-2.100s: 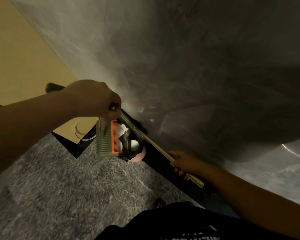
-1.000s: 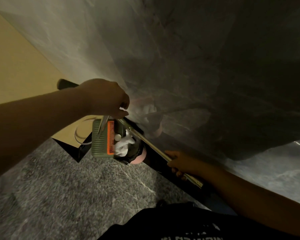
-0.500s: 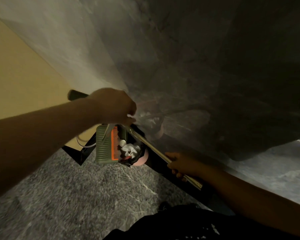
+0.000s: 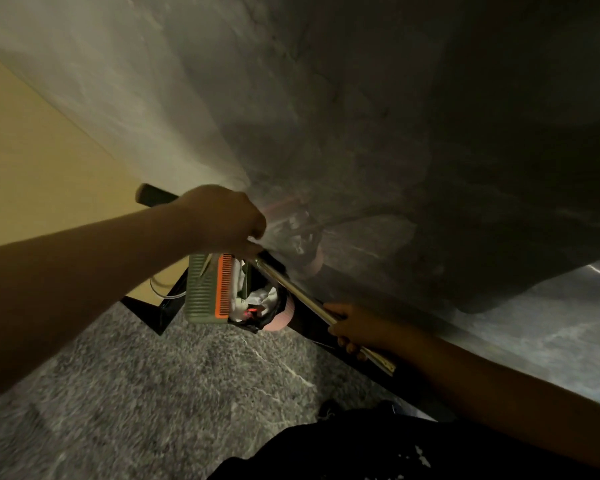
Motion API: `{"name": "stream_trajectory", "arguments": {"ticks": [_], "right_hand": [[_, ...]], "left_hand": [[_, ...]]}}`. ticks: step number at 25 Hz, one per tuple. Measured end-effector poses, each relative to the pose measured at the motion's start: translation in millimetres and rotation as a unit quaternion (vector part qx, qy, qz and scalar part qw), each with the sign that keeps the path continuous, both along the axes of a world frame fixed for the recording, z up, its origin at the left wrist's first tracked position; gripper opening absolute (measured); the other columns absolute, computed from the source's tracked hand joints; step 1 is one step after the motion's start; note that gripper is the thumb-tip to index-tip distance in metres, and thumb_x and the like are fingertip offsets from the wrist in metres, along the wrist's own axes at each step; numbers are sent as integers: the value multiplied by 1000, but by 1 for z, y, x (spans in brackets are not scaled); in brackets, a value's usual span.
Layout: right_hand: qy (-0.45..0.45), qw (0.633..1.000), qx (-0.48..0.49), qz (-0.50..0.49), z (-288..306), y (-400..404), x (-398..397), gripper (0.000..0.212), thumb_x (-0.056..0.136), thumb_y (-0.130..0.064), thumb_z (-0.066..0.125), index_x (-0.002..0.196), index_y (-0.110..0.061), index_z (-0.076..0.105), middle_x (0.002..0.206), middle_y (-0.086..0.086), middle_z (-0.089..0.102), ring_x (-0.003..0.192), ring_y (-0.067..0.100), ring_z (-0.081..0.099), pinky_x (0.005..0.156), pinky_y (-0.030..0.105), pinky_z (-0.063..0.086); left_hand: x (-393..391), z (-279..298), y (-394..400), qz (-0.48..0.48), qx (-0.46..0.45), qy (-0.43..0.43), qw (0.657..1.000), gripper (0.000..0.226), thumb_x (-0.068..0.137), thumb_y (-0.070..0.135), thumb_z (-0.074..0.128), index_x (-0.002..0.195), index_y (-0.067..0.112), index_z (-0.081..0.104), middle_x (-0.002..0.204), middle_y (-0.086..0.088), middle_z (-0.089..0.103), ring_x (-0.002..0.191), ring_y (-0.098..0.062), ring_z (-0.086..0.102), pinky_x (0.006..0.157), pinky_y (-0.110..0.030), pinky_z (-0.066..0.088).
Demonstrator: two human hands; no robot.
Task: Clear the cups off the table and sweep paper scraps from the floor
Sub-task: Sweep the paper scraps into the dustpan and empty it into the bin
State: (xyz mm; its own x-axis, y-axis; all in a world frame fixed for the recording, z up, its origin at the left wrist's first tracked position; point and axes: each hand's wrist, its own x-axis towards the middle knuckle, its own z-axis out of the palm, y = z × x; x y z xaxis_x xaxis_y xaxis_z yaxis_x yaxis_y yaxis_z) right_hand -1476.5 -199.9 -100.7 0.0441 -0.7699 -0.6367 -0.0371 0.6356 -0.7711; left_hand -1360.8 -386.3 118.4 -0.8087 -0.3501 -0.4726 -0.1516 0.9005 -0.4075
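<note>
Spillage is our main worry: our left hand [image 4: 222,220] has its grip curled round the handle of the green dustpan [image 4: 203,289], tipped over the pink bin [image 4: 278,315], where white paper scraps [image 4: 260,299] lie. Our right hand's [image 4: 357,329] grip holds the metal pole [image 4: 291,289]; if the pan swings wide, scraps could fall back onto the floor [image 4: 153,393].

Green dustpan [image 4: 201,289] tilted over pink bin [image 4: 280,318]; white paper scraps [image 4: 262,297] inside bin.

Single head-worn wide-angle view, tilted steeply down and rolled, so the grey wall [image 4: 326,98] slants across frame. It looks close over both forearms to the speckled floor [image 4: 136,393]. The wearer's dark clothing [image 4: 361,452] fills the bottom edge.
</note>
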Motion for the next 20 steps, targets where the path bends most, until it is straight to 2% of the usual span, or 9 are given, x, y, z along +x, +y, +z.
{"name": "stream_trajectory", "arguments": {"ticks": [2,5,12,16,20], "right_hand": [[11,1000,-5,3,1,-1,-2,51,93,-3,49,140,-20,44,62,3,52,32,1,44,35,14,37],[18,1000,-5,4,1,-1,0,51,93,-2,49,142,-18,42,63,2,52,32,1,44,36,16,38],[22,1000,2,11,-2,-4,-3,51,93,-4,49,141,-21,43,63,1,55,34,2,45,37,17,40],[20,1000,-2,15,-4,-5,-1,52,92,-4,49,141,-22,43,62,1,54,33,2,45,36,16,39],[15,1000,-1,10,-6,-6,-4,53,93,-5,50,143,-22,41,63,2,54,33,2,45,37,17,39]], "left_hand": [[-2,11,-10,12,-10,26,1000,39,89,60,45,109,32,65,62,19,30,66,-8,42,54,-24,33],[-3,14,-11,13,5,41,999,39,89,58,47,112,31,64,68,16,39,68,-10,47,61,-27,44],[7,16,-6,44,-33,24,998,36,91,56,47,112,32,64,62,17,33,57,-6,39,49,-22,29],[-4,13,0,17,-26,36,999,38,91,56,46,112,29,64,66,11,37,64,-13,47,55,-25,34],[-1,17,-1,31,-30,29,999,37,90,57,49,112,31,64,67,13,34,68,-11,45,58,-25,34]]}}
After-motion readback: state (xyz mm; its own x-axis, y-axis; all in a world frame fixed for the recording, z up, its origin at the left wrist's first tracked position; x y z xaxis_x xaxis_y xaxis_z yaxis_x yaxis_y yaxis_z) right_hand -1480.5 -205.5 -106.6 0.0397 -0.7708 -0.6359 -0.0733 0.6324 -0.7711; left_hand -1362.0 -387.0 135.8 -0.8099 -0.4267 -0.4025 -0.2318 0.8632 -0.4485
